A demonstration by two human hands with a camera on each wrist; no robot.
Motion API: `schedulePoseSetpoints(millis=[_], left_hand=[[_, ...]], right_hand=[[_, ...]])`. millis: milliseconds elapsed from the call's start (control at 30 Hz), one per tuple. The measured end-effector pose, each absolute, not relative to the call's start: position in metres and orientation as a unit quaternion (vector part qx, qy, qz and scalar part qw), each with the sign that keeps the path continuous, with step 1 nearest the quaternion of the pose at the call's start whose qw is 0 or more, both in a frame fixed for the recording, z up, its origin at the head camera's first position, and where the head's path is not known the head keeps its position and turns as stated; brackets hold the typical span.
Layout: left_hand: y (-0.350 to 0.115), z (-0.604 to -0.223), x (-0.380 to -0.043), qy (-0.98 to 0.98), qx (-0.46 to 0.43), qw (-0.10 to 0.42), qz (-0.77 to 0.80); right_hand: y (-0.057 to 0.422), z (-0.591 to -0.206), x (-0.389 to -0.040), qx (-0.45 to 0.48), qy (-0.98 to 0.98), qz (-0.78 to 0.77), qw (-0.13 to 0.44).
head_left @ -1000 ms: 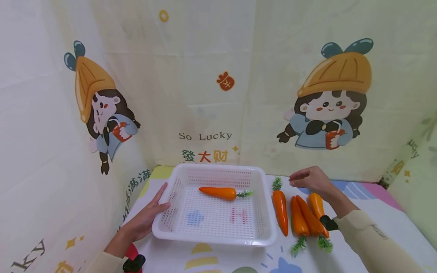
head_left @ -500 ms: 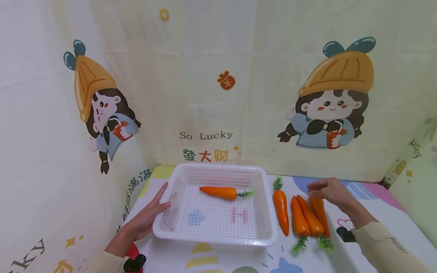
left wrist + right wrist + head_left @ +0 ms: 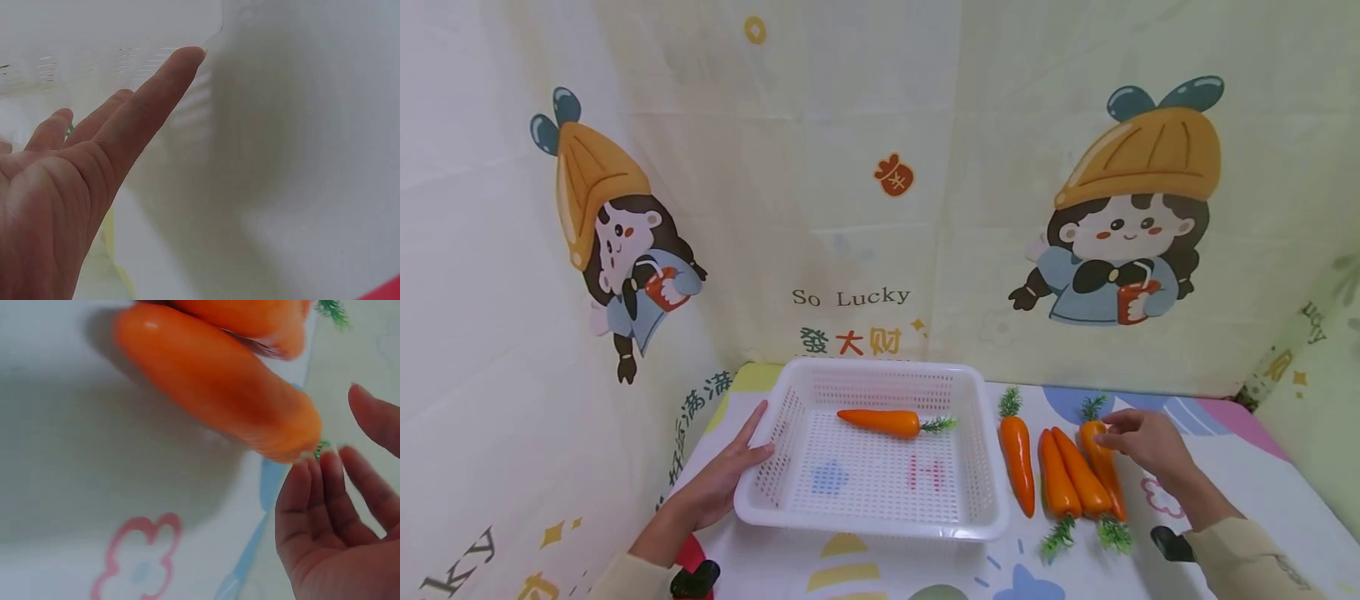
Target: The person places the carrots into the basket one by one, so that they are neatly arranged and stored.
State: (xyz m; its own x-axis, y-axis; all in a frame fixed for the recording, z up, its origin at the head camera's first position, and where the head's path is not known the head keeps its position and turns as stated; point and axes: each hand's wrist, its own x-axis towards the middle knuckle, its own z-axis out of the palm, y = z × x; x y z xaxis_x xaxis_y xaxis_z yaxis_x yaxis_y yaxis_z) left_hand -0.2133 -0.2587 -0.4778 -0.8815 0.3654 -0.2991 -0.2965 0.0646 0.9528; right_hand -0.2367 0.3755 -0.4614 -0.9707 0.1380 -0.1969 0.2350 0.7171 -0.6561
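Surface: white bench across the lower frame, covered with coloured prints, a yellow corner behind the basket and a pink flower outline at right.

Surround: pale cloth backdrop on three sides, creased, bearing two cartoon figures in orange hats, upper left and upper right; lettering "So Lucky" at centre.

Position: rightmost carrot, lower right, lies leaves upward, its thick end beside the fingertips of the right hand. That hand is loosely bent, thumb parted from fingers, no grip on the carrot; contact cannot be told. Left hand, lower left, rests at the basket's side with fingers extended, thumb at the rim.

Materials: basket, lower centre, white, plastic-looking, rectangular, perforated; inside, one carrot lying crosswise. Right of it, a single carrot, leaves upward, then a side-by-side pair, leaves downward. All glossy, orange, tapered, with feathery green tops.
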Motion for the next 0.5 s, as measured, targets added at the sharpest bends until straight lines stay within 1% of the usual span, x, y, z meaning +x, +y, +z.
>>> schedulePoseSetpoints(millis=[167, 500], left_hand=[[-0.259, -0.477, -0.212, 0.692, 0.027, 0.239, 0.681], [-0.259, -0.478, -0.213, 0.68, 0.028, 0.253, 0.688]], right_hand=[[0.372, -0.467, -0.232, 0.134, 0.923, -0.355, 0.068], [0.37, -0.484, -0.228, 0.181, 0.913, -0.352, 0.1]])
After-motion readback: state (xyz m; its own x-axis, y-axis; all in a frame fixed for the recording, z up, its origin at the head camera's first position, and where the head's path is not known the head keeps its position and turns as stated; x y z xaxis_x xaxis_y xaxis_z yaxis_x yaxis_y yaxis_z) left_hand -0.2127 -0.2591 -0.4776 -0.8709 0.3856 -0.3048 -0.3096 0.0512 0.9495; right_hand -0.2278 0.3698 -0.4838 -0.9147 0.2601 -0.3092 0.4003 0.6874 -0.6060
